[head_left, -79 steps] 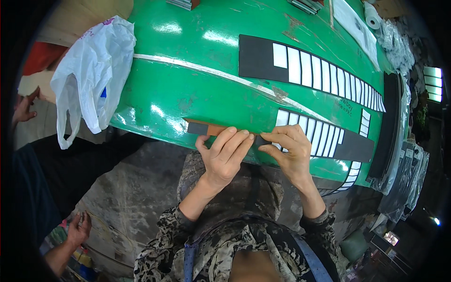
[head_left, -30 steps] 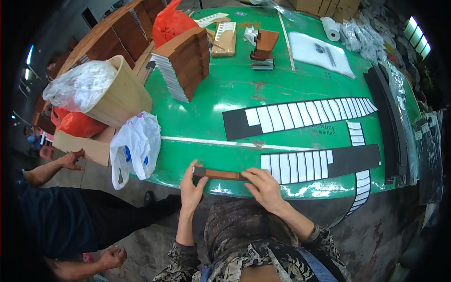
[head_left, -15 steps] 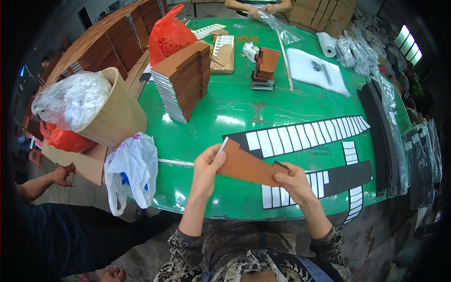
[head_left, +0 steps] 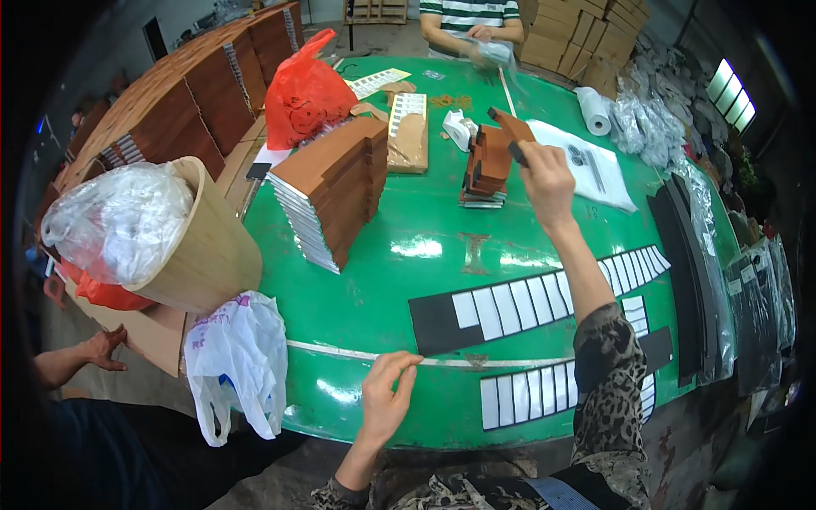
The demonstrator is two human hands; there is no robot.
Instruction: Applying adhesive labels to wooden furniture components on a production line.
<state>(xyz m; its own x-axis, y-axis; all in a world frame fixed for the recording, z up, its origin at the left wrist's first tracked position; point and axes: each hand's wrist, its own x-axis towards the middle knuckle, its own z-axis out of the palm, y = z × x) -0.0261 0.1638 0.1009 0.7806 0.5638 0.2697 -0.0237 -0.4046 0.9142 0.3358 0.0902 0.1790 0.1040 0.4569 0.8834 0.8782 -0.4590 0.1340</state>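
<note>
My right hand (head_left: pixel 548 178) reaches across the green table and grips a flat brown panel (head_left: pixel 513 127) with a dark strip at its end. The panel is tilted just above a short stack of brown panels (head_left: pixel 490 161). Nothing is in my left hand (head_left: pixel 388 398), which hovers over the near table edge with its fingers stretched out and thumb apart. Beyond and right of it lies a black strip (head_left: pixel 442 321) with a row of white pieces. A second strip with white pieces (head_left: pixel 518 398) is partly hidden by my right sleeve.
A tall stack of brown panels (head_left: pixel 340 187) stands left of centre, near a red plastic bag (head_left: pixel 306 98). At left are a bin (head_left: pixel 223 242) and a white plastic bag (head_left: pixel 238 357). Long black strips (head_left: pixel 680 263) lie at right. A co-worker's hand (head_left: pixel 104 348) shows at left; another person stands across.
My right hand has carried the brown panel forward to the short stack. My left hand has let go of the panel and lowered. The person across has drawn the clear plastic closer.
</note>
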